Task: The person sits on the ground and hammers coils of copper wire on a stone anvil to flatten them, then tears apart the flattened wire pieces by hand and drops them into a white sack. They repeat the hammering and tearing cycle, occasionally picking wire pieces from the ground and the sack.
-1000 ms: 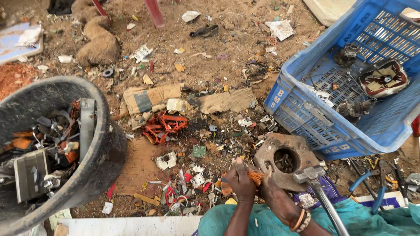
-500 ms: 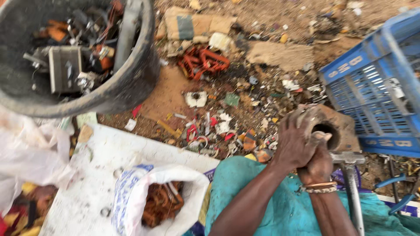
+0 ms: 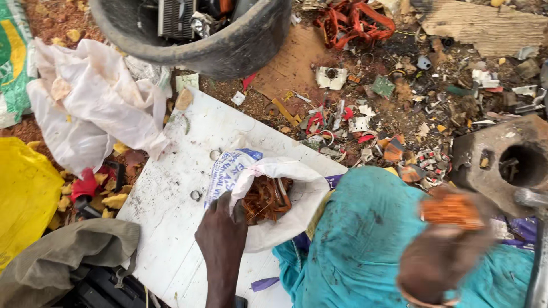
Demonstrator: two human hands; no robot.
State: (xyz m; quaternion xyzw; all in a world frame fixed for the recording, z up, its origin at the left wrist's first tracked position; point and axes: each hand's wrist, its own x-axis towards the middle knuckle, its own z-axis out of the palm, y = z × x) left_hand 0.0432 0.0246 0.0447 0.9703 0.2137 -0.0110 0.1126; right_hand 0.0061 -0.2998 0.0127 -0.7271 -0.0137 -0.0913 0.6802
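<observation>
Scrap litter (image 3: 365, 122) and black tub (image 3: 228, 45) surround the white sack (image 3: 285, 194).

Two hands are in view: the left hand (image 3: 224, 231) at the mouth of the one white woven sack (image 3: 279, 194) of coppery wire, and the blurred right hand (image 3: 442, 259) with one orange bundle (image 3: 452, 210). One white board (image 3: 171, 228) carries the sack and two small metal rings (image 3: 196, 195), and beyond its far edge stands one black tub (image 3: 228, 48). There is also one perforated metal block (image 3: 502, 159), one yellow bag (image 3: 25, 197), one crumpled white sheet (image 3: 94, 111) and one red wire tangle (image 3: 354, 23), while the scattered scrap bits are too many to count
</observation>
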